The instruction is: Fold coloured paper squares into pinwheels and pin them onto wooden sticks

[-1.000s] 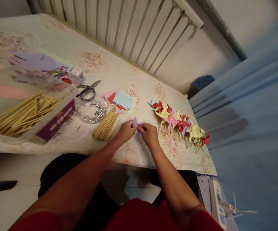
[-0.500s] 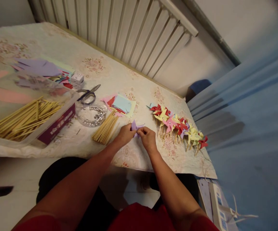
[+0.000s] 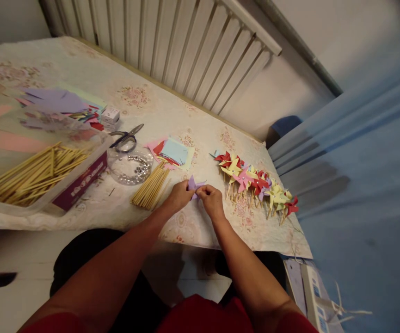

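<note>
Paper, thin and lilac, folded into a small pointed pinwheel shape (image 3: 193, 184), sits pinched between both hands just above the near edge of the table (image 3: 123, 92), which is covered with a smooth cloth printed with pale floral medallions. Fingers of the left hand (image 3: 178, 196) are closed on its left side and those of the right hand (image 3: 211, 200) are clenched on its right side; its free points stick up and away from the person, and its long axis is too small to tell. Just left of the hands lies a loose bundle of thin wooden sticks (image 3: 151, 186), their length running from near-left to far-right. Beyond that stands a round clear dish (image 3: 130, 167) holding small shiny beads, with scissors (image 3: 126, 135) touching its far rim. A long clear plastic box (image 3: 40, 178) at the left is filled with more sticks. A stack of coloured paper squares (image 3: 172, 151) lies flat behind the hands. To the right, a row of finished pinwheels (image 3: 255, 180) in red, yellow, pink and purple lies on the cloth, sticks pointing toward the near edge.
</note>
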Demonstrator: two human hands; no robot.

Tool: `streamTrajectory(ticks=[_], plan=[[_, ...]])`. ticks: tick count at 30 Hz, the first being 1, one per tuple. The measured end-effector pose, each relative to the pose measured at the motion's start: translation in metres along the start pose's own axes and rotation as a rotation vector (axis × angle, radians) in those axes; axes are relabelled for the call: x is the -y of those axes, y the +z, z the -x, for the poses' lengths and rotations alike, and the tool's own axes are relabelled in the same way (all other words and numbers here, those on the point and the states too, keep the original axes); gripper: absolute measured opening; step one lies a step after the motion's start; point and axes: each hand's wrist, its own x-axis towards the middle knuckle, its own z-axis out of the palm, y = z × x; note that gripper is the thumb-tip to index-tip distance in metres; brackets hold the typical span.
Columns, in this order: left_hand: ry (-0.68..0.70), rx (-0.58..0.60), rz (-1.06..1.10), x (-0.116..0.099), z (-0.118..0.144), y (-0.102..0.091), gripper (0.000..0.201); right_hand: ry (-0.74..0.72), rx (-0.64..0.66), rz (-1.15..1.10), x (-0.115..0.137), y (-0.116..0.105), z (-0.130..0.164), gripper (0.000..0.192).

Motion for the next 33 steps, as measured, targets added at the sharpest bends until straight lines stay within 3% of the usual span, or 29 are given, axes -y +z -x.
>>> streamTrajectory(ticks=[3,7,9,16,23,29,31,33], plan=[[-0.009,0.002,-0.003,0.000,0.000,0.000,0.005,0.050,-0.013,-0.029,-0.001,0.003,0.001,0.013],[-0.003,-0.003,-0.017,0.000,-0.001,0.001,0.006,-0.187,0.000,0.197,0.001,-0.002,0.003,0.014],[0.002,-0.009,-0.032,-0.001,-0.001,0.000,0.006,-0.238,0.009,0.255,0.002,-0.004,0.003,0.013],[0.001,-0.004,0.007,0.002,-0.001,0.001,0.004,0.066,-0.022,-0.008,-0.002,0.005,0.000,0.014],[0.014,-0.002,-0.013,0.005,-0.003,0.002,0.005,-0.250,0.016,0.267,-0.001,-0.002,0.002,0.014],[0.004,-0.003,0.010,0.007,-0.003,0.002,0.004,-0.004,-0.017,0.018,-0.006,0.006,0.000,0.014],[0.003,0.001,0.014,0.008,-0.004,0.003,0.004,-0.022,-0.021,0.030,-0.007,0.007,0.000,0.015],[0.004,-0.003,0.009,0.009,-0.004,0.003,0.004,-0.134,-0.010,0.123,-0.006,0.003,0.000,0.015]])
